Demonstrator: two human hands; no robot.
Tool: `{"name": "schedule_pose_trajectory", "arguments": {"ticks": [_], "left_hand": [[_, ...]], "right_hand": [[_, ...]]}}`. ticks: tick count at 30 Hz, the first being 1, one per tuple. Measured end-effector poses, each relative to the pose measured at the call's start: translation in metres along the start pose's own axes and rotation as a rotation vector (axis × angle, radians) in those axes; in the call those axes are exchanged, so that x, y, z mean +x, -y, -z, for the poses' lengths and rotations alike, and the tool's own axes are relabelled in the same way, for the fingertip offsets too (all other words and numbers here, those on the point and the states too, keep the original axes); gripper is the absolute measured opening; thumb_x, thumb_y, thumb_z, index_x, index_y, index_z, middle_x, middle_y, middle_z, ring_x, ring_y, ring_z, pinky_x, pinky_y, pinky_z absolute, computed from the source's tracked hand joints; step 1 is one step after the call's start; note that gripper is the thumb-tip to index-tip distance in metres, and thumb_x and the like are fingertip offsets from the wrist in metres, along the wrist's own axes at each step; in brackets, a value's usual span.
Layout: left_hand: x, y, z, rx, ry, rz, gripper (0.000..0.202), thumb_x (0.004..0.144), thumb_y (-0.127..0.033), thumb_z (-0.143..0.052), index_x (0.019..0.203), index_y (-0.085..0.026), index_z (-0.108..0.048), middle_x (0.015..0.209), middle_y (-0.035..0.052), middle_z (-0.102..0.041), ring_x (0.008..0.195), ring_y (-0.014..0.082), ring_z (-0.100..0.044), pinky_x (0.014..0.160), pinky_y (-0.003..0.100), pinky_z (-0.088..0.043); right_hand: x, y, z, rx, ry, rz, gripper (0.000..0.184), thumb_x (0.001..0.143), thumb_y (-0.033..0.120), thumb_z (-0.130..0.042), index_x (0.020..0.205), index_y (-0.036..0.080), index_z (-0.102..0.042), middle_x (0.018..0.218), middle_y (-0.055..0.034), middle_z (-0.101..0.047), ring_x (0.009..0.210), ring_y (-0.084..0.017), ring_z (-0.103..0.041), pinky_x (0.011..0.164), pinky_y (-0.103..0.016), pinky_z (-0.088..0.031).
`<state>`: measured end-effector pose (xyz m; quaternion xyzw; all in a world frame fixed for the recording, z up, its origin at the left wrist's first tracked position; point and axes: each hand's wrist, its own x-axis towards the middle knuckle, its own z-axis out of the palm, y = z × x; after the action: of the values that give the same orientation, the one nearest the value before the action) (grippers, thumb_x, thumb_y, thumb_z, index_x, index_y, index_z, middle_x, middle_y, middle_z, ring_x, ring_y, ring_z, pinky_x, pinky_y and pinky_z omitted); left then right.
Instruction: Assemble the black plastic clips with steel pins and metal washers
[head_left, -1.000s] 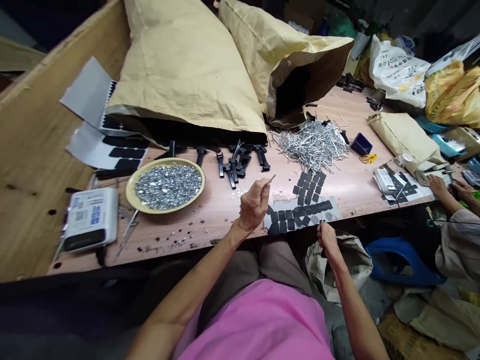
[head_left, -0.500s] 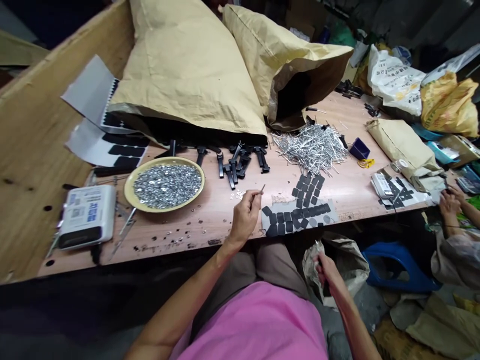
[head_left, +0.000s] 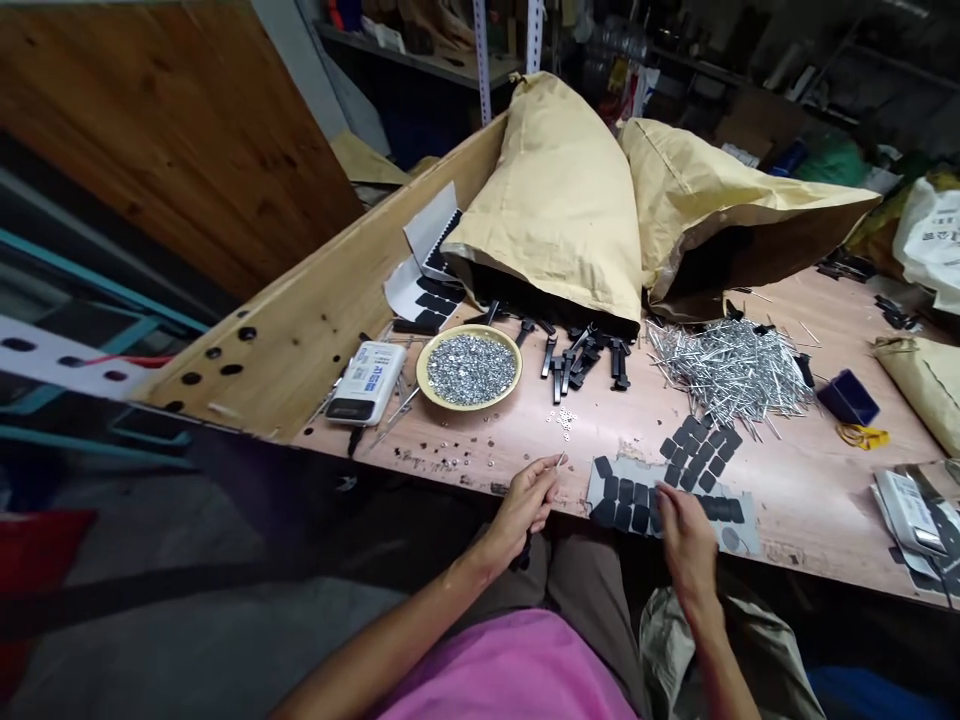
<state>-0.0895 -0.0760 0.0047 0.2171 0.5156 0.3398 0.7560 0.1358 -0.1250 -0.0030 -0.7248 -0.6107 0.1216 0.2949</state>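
My left hand [head_left: 525, 512] is at the front edge of the table, its fingertips pinched on a thin metal pin [head_left: 560, 460]. Below the palm shows a black part [head_left: 521, 553], mostly hidden by the hand. My right hand [head_left: 688, 540] is over a grey sheet [head_left: 600, 482] with rows of black pads [head_left: 622, 516]. Its thumb and fingers are closed together at the pads; what lies between them I cannot make out. More black pads [head_left: 701, 455] lie just behind the sheet. Small washers [head_left: 564, 418] are scattered beyond my left hand.
A yellow bowl [head_left: 517, 375] of small metal pieces stands left, beside a white box-shaped device [head_left: 371, 380]. Black handle-like parts [head_left: 577, 360] lie before large paper sacks [head_left: 562, 200]. A heap of metal pins [head_left: 739, 370], a blue tray [head_left: 847, 398] and yellow scissors [head_left: 862, 436] are right.
The view has swung left. My right hand has come up from above the sack below the table to the pads. My left hand has drawn back toward the table edge, still pinching the pin.
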Motion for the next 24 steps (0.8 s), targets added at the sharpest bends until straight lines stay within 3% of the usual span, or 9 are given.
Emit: {"name": "schedule_pose_trajectory", "arguments": {"ticks": [3,5,8,14,19,21,24], "left_hand": [[0.001,-0.001,0.003,0.010,-0.013,-0.004,0.048,0.077,-0.037,-0.057,0.120,-0.016,-0.052,0.054,-0.0106,-0.036,0.031,-0.0004,-0.019,0.033,0.016,-0.009],[0.001,-0.002,0.006,0.014,-0.010,-0.006,0.052,0.078,-0.035,-0.056,0.126,-0.016,-0.048,0.055,-0.0106,-0.037,0.031,-0.0004,-0.018,0.033,0.016,-0.010],[0.000,-0.006,0.010,0.006,-0.001,-0.022,0.058,0.078,-0.035,-0.057,0.132,-0.018,-0.043,0.056,-0.0106,-0.036,0.031,-0.0004,-0.018,0.032,0.016,-0.010],[0.001,-0.013,0.013,0.006,0.031,-0.025,0.058,0.076,-0.038,-0.059,0.129,-0.018,-0.047,0.056,-0.0103,-0.037,0.032,-0.0008,-0.018,0.033,0.015,-0.010],[0.002,-0.015,0.008,0.002,0.042,-0.021,0.058,0.076,-0.037,-0.059,0.128,-0.016,-0.046,0.055,-0.0106,-0.037,0.032,-0.0005,-0.018,0.032,0.016,-0.010],[0.001,-0.016,0.006,0.001,0.042,-0.024,0.057,0.076,-0.038,-0.059,0.128,-0.016,-0.047,0.055,-0.0106,-0.037,0.032,-0.0005,-0.018,0.032,0.016,-0.010],[0.000,-0.016,0.002,0.011,0.059,-0.032,0.056,0.074,-0.040,-0.060,0.124,-0.016,-0.050,0.056,-0.0102,-0.038,0.032,-0.0009,-0.019,0.033,0.016,-0.009]], "right_hand": [[0.053,0.046,-0.054,-0.003,0.114,0.210,0.033,0.092,0.028,-0.035,0.104,0.018,-0.063,0.090,-0.0082,-0.063,0.081,-0.018,-0.060,0.073,-0.027,-0.046],[0.076,0.062,-0.082,-0.143,0.224,0.229,0.030,0.091,0.021,-0.037,0.109,0.019,-0.061,0.093,-0.0077,-0.062,0.081,-0.017,-0.058,0.069,-0.025,-0.044],[0.093,0.071,-0.103,-0.349,0.334,0.229,0.025,0.090,0.015,-0.039,0.100,0.020,-0.062,0.095,-0.0072,-0.060,0.086,-0.018,-0.054,0.066,-0.024,-0.039],[0.106,0.073,-0.108,-0.366,0.371,0.237,0.021,0.085,0.007,-0.039,0.086,0.016,-0.058,0.095,-0.0117,-0.059,0.086,-0.021,-0.051,0.069,-0.027,-0.038],[0.109,0.072,-0.100,-0.257,0.392,0.284,0.016,0.078,0.006,-0.044,0.082,0.019,-0.053,0.086,-0.0055,-0.061,0.083,-0.017,-0.053,0.071,-0.025,-0.041],[0.102,0.070,-0.096,-0.063,0.359,0.217,0.013,0.079,0.011,-0.043,0.086,0.019,-0.050,0.081,-0.0024,-0.060,0.074,-0.015,-0.054,0.067,-0.024,-0.043],[0.084,0.070,-0.088,0.488,0.281,0.005,0.009,0.077,0.025,-0.051,0.083,0.020,-0.047,0.073,0.0010,-0.057,0.064,-0.013,-0.056,0.061,-0.025,-0.047]]}}
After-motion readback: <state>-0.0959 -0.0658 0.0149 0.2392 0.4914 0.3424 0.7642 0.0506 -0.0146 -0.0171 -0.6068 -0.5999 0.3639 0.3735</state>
